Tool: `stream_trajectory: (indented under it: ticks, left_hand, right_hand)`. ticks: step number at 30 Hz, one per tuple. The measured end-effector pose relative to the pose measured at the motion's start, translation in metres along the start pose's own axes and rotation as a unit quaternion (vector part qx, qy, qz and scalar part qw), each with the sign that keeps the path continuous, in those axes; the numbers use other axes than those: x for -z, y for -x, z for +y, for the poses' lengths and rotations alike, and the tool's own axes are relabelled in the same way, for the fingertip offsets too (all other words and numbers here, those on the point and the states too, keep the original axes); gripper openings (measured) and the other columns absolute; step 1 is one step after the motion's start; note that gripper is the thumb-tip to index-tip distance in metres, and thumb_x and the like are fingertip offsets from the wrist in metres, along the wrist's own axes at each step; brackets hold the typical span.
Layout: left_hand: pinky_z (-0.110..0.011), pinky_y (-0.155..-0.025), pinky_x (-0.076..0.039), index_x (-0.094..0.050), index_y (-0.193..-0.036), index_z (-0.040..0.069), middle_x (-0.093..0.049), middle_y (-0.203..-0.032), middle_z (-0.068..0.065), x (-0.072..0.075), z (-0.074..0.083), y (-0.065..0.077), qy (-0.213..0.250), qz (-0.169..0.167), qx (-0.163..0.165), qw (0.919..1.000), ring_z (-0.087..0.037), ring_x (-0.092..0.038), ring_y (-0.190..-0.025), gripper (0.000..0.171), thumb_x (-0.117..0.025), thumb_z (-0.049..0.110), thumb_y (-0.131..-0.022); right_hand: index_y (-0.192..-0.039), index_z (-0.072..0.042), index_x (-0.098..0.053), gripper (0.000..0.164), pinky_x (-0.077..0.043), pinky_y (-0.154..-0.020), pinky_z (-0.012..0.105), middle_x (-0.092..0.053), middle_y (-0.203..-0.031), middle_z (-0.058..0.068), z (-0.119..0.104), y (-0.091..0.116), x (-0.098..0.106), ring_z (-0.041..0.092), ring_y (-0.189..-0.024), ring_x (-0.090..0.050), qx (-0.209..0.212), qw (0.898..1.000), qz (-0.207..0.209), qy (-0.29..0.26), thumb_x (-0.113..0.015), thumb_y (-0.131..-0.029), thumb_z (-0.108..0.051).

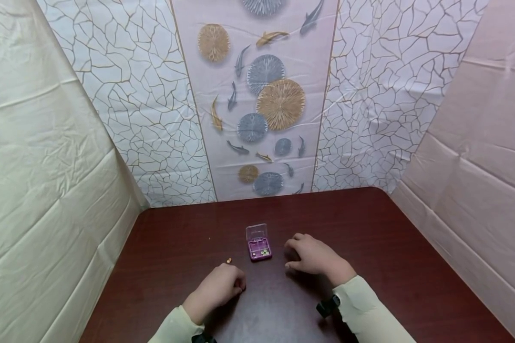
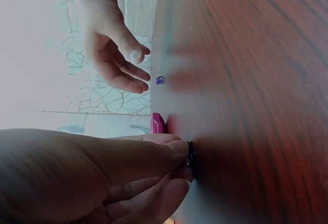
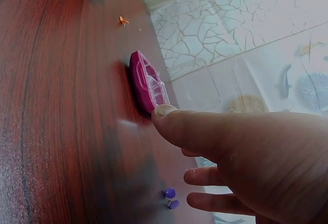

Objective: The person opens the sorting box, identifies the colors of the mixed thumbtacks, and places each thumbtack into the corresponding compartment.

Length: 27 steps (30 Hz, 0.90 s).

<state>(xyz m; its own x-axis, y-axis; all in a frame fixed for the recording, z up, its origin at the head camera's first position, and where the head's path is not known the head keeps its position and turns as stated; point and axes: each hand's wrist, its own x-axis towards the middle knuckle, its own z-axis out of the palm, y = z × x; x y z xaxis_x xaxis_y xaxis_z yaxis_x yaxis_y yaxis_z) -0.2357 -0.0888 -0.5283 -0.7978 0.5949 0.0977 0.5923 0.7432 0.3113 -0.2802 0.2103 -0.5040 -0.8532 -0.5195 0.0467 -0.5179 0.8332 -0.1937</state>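
My left hand (image 1: 220, 287) is low over the tabletop, left of and in front of a small magenta box. In the left wrist view its thumb and fingertips pinch a tiny dark piece (image 2: 190, 153) right at the table surface; its exact kind I cannot tell. The box (image 1: 262, 258) has its clear lid (image 1: 256, 231) raised, and small yellow-green pieces (image 1: 264, 251) lie in a front compartment. To the right of the box hovers my right hand (image 1: 315, 257), fingers loosely bent and holding nothing. Two small purple stud-like pieces (image 3: 169, 193) lie by its fingertips.
A small orange piece (image 3: 123, 21) lies on the table beyond my left hand. The dark red wooden table (image 1: 176, 238) ends at a patterned cloth backdrop (image 1: 154, 119), with plain cloth (image 1: 47, 166) hanging at both sides.
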Motion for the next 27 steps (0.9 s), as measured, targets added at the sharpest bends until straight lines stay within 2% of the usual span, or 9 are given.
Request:
stream_trajectory:
  ticks: [4, 9, 16, 27]
  left_hand:
    - [-0.025, -0.053, -0.046, -0.066, -0.068, 0.025, -0.056, -0.061, 0.016, 0.0026, -0.0009, 0.0023, 0.013, -0.009, 0.007, 0.9999, -0.001, -0.049, -0.056, 0.019, -0.079, 0.013, -0.073]
    - [-0.025, -0.054, -0.047, -0.065, -0.067, 0.027, -0.056, -0.061, 0.017, 0.0018, -0.0043, 0.0042, 0.007, -0.018, 0.018, 0.9996, -0.002, -0.049, -0.056, 0.019, -0.08, 0.018, -0.074]
    - [-0.025, -0.052, -0.045, -0.062, -0.064, 0.028, -0.054, -0.059, 0.016, -0.001, -0.0061, 0.0053, -0.005, -0.005, 0.011, 0.9999, -0.002, -0.048, -0.054, 0.022, -0.078, 0.017, -0.076]
    - [-0.024, -0.05, -0.044, -0.064, -0.067, 0.026, -0.055, -0.061, 0.017, 0.0037, -0.004, 0.0073, -0.001, -0.007, 0.013, 0.9999, -0.002, -0.048, -0.053, 0.021, -0.075, 0.009, -0.072]
  right_hand:
    - [-0.122, -0.017, -0.066, 0.053, -0.053, -0.088, 0.047, -0.061, -0.114, 0.004, 0.0006, 0.0001, -0.0012, 0.02, -0.101, -0.056, 0.0, 1.0, -0.003, 0.002, -0.073, -0.081, -0.05]
    - [-0.122, -0.017, -0.066, 0.052, -0.053, -0.087, 0.047, -0.061, -0.113, 0.004, 0.0012, 0.0002, -0.0023, 0.02, -0.101, -0.056, 0.006, 1.0, -0.002, 0.0, -0.073, -0.082, -0.049]
    - [-0.12, -0.017, -0.067, 0.051, -0.053, -0.086, 0.047, -0.061, -0.113, 0.004, 0.0005, 0.0003, -0.0016, 0.021, -0.1, -0.056, 0.013, 1.0, 0.003, -0.001, -0.074, -0.081, -0.049]
    - [-0.118, -0.017, -0.067, 0.049, -0.053, -0.085, 0.047, -0.061, -0.111, 0.004, -0.0006, 0.0002, -0.0001, 0.021, -0.099, -0.056, 0.015, 1.0, 0.008, 0.002, -0.073, -0.081, -0.049]
